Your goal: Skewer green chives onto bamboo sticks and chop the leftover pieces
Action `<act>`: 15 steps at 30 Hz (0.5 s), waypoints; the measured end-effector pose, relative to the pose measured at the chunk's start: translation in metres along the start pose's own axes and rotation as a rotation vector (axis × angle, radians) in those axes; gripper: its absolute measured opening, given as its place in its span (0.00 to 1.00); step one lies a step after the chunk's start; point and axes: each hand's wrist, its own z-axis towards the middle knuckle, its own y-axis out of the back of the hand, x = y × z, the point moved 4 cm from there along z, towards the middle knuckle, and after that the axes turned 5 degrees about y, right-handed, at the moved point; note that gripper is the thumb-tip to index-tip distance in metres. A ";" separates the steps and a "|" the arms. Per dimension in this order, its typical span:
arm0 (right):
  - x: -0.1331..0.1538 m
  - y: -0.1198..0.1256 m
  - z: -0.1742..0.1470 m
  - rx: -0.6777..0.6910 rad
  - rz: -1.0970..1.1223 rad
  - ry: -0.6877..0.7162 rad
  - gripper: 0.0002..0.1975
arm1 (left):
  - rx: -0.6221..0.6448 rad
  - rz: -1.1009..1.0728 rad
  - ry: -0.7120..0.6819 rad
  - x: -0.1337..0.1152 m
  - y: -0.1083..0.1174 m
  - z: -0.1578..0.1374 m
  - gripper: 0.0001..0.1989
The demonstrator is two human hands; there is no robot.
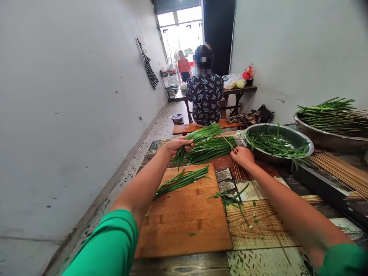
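Observation:
My left hand (pixel 177 145) is closed around a bunch of green garlic chives (pixel 204 133), raised over the far edge of a wooden cutting board (pixel 186 218). Between the fingers of my right hand (pixel 243 156) is a thin bamboo skewer (pixel 227 140), its far end reaching up to the held bunch. Behind both hands lies a larger pile of chives (pixel 218 148) on the patterned table. Several loose skewers (pixel 237 173) lie beneath my right hand. A smaller bundle of chives (pixel 185 180) rests across the board, and trimmed scraps (pixel 230 197) sit beside it.
To the right stand a metal bowl (pixel 309 148) with loose chives and a large basin (pixel 307 130) with skewered greens. A heap of bamboo skewers (pixel 337 170) and a long dark knife (pixel 319 188) lie nearby. Ahead, a person (pixel 205 96) sits on a bench (pixel 184 129).

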 end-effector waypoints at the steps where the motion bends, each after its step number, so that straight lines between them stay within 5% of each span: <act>1: 0.001 -0.001 0.001 -0.003 -0.019 0.009 0.11 | -0.011 0.001 0.006 0.002 0.003 -0.001 0.12; 8: 0.024 0.019 0.005 -0.089 -0.086 0.097 0.18 | -0.114 0.088 -0.021 -0.012 0.018 -0.053 0.11; 15: 0.099 0.080 0.004 -0.241 -0.117 0.326 0.17 | -0.231 0.137 -0.168 -0.047 0.030 -0.128 0.11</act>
